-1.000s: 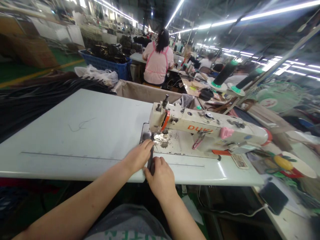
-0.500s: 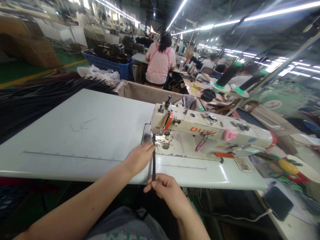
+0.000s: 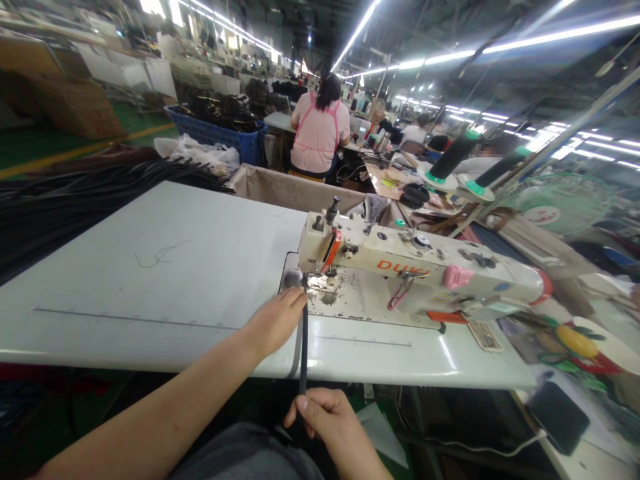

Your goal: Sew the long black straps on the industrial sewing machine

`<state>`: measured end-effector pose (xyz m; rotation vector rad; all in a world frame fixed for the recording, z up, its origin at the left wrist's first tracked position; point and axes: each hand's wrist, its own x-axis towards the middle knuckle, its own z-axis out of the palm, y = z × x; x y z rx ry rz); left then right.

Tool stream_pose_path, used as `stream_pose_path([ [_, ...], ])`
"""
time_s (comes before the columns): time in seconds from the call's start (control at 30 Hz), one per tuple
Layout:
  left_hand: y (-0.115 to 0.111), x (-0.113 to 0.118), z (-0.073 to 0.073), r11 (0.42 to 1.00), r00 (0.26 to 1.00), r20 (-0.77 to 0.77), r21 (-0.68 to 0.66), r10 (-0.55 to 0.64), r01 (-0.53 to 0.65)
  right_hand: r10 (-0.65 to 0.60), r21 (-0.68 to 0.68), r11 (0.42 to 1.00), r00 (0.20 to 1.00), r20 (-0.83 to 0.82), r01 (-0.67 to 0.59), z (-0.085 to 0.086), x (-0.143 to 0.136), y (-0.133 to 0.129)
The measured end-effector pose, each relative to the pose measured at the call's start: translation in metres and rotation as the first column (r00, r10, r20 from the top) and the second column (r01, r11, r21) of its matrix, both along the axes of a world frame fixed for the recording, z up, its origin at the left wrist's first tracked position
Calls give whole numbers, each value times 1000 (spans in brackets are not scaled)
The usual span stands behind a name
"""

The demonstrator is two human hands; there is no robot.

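Observation:
A narrow black strap (image 3: 305, 347) runs from under the presser foot of the white sewing machine (image 3: 420, 280) toward me, over the table's front edge. My left hand (image 3: 280, 319) lies on the tabletop by the needle area, its fingertips pressed together on the strap just in front of the foot. Below the table edge my right hand (image 3: 320, 413) pinches the strap between thumb and fingers, keeping it fairly straight. The strap's end beyond my right hand cannot be made out.
A loose thread (image 3: 160, 257) lies on the white table (image 3: 210, 280). Many black straps (image 3: 125, 187) are heaped at the far left. A phone (image 3: 559, 415) with a cable lies at the right. Ahead, a person in a pink apron (image 3: 320, 130) sits near a blue crate (image 3: 220, 137).
My right hand has moved down and toward me, so a longer stretch of strap shows between my hands. My left hand stays near the presser foot.

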<state>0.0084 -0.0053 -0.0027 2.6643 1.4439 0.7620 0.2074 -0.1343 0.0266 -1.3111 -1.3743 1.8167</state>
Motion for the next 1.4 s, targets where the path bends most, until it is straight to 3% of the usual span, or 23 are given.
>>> stream_pose_path([
  [0.2, -5, -2, 5, 999, 998, -53, 38, -31, 33, 89, 119, 989, 995, -46, -83, -3, 3, -4],
  [0.4, -5, -3, 9, 998, 997, -65, 53, -38, 41, -66, 262, 963, 998, -21, 69, 6, -4, 1],
  [0.6, -5, -2, 6, 999, 998, -62, 27, -26, 28, -219, 44, 973, 968, -127, 226, 16, -14, 3],
  [0.73, -6, -2, 9, 1000, 996, -81, -3, -30, 30, -202, -48, 979, 964, -174, 196, 18, -15, -2],
  [1.07, -6, -3, 14, 999, 995, -98, -39, -36, 32, -169, -37, 985, 977, -130, 166, 10, -9, -12],
  [1.23, -6, -2, 12, 1000, 996, -86, 9, -22, 23, -159, -3, 987, 979, -126, 160, 12, -7, -11],
  [1.4, -5, -2, 7, 999, 997, -80, 29, -18, 20, -157, 19, 987, 977, -146, 162, 2, -5, -11],
])
